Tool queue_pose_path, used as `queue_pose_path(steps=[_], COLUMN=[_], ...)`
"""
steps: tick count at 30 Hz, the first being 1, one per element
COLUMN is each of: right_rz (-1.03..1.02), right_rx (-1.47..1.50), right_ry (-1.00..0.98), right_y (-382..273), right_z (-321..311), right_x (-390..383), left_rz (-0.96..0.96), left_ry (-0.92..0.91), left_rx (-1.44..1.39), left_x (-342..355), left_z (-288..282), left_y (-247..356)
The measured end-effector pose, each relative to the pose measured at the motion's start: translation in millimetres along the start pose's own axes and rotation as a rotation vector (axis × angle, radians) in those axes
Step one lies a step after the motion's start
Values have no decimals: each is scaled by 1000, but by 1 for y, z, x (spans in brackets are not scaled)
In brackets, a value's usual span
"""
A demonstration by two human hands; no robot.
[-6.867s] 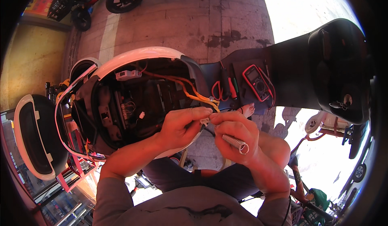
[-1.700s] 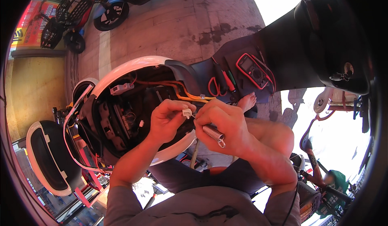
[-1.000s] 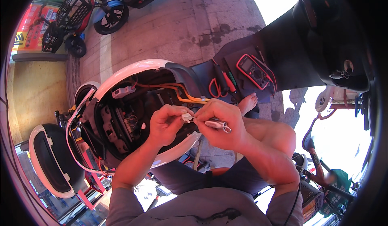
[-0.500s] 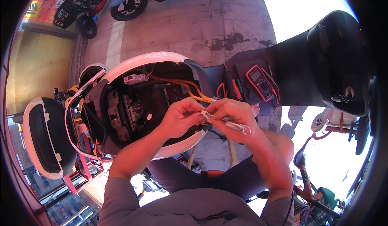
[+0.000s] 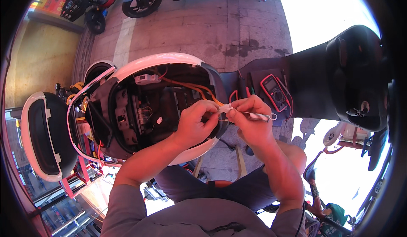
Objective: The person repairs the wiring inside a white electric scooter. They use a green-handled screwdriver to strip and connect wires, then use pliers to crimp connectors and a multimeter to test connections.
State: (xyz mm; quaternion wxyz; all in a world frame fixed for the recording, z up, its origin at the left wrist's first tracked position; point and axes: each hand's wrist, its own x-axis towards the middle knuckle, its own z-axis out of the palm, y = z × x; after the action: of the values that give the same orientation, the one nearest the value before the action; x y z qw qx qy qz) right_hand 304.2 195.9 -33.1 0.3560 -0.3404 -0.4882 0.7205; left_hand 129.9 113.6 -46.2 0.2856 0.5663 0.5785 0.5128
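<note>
1. Since half a second ago, both hands have barely shifted, staying joined beside the open white scooter body [image 5: 157,63].
2. Left hand [image 5: 196,124] pinches a small white connector [image 5: 225,108].
3. Right hand [image 5: 250,120] grips a metal spring [image 5: 259,117].
4. Paved ground [image 5: 203,29] lies beyond.

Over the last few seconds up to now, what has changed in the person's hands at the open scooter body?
The right hand turned its metal tool from pointing down to lying level, tip at the white connector. The left hand stays pinching the connector; the orange wires and the multimeter are unmoved.

Both hands [image 5: 224,120] pinch white connector [image 5: 225,108]; R holds spring tool [image 5: 259,117].
</note>
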Motion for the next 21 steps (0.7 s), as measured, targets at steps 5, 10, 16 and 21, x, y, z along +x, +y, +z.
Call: queue_pose_path(steps=[5,10,16,21], right_rz=[106,166,194,202], right_rx=[168,199,241,254], right_ry=[27,57,63,88], right_y=[1,-4,-5,-4], right_z=[3,7,11,13], right_x=[1,-1,0,0], left_rz=[95,118,214,210], left_ry=[66,122,171,170], left_rx=[170,301,397,404], left_x=[3,3,6,8], left_z=[2,3,3,2], left_y=[5,9,7,8])
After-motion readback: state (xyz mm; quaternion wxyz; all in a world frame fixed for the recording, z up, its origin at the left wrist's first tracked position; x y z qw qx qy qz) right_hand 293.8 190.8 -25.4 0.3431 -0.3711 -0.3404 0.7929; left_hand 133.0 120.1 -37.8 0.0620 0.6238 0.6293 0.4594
